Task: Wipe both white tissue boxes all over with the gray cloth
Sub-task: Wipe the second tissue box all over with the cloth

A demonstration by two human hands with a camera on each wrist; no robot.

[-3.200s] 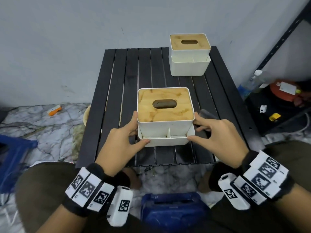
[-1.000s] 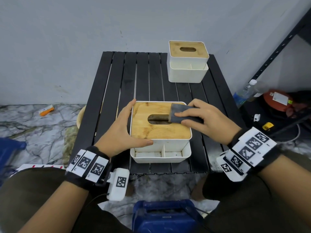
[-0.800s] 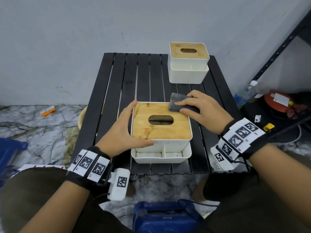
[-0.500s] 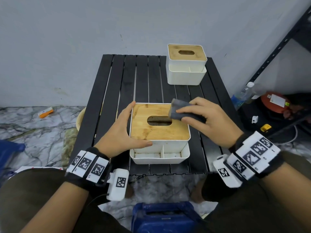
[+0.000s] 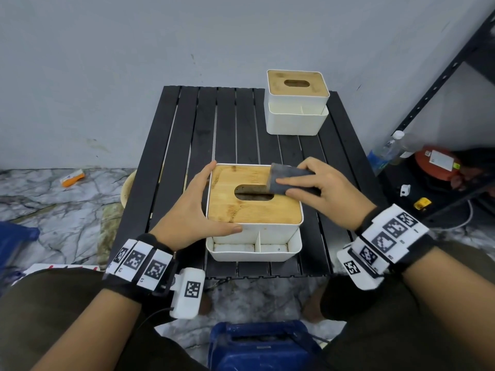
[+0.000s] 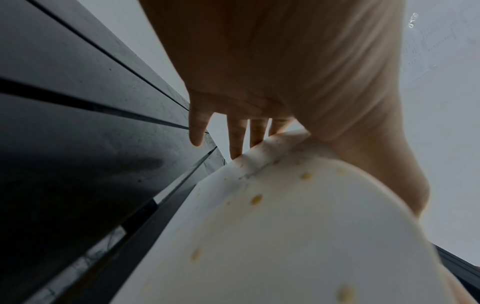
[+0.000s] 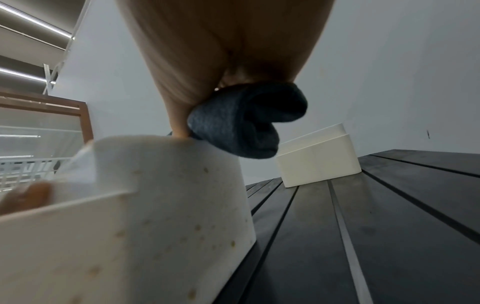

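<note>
From the head view, the near white plastic tissue box with a bamboo lid (image 5: 254,210) sits at the near middle of the black slatted desk (image 5: 192,135); the right hand (image 5: 324,191) pinches the folded gray cloth (image 5: 289,179) flat on the lid's far right, just right of the oval slot, so the unwiped lid runs leftward. The left hand (image 5: 192,210) lies open-fingered against the box's left wall, bracing it. The second white tissue box (image 5: 296,103) stands at the far right, nearer the right hand. The left wrist view shows straight fingers (image 6: 255,131) along the speckled wall. The right wrist view shows cloth bunched under the palm, overhanging the box's edge.
</note>
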